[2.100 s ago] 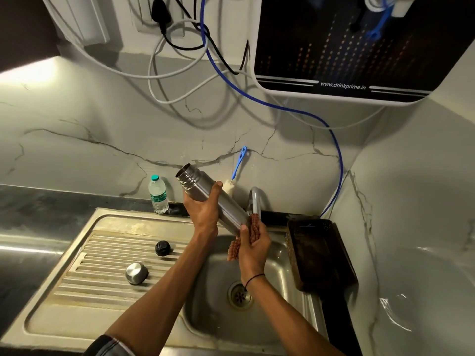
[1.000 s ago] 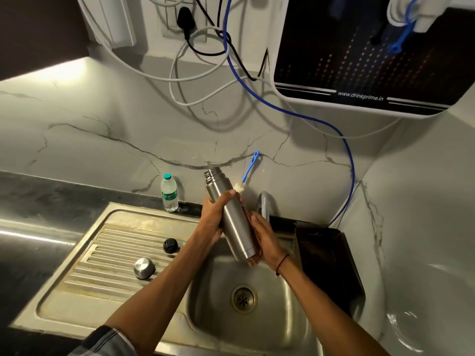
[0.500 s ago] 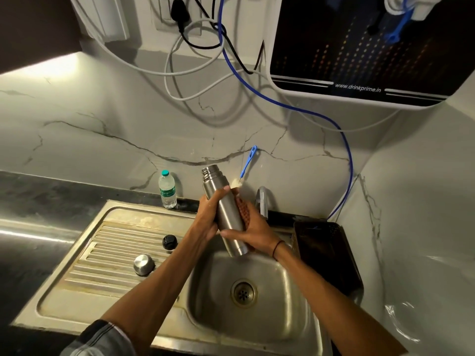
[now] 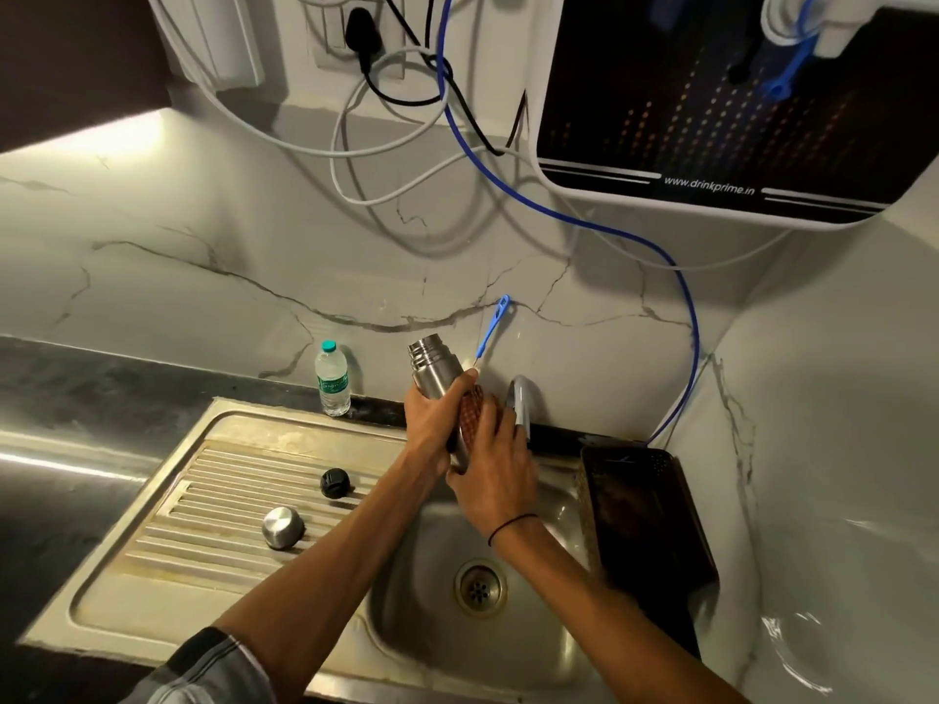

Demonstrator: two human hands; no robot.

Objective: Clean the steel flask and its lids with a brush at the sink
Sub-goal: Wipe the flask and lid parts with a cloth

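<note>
The steel flask is held almost upright over the sink basin, open mouth up and tilted left. My left hand is wrapped around its middle. My right hand presses a reddish-brown scrub pad against the flask's right side, covering its lower part. On the ribbed drainboard lie a round steel lid and a smaller black lid. A blue-handled bottle brush leans on the wall behind the flask.
The tap stands just right of my hands. A small plastic water bottle stands at the sink's back edge. A dark tray lies right of the basin. Cables and a blue hose hang from a wall-mounted purifier.
The flask swung from a steep slant to nearly upright. My right hand with the pad slid from the flask's base up to its middle and upper side.
</note>
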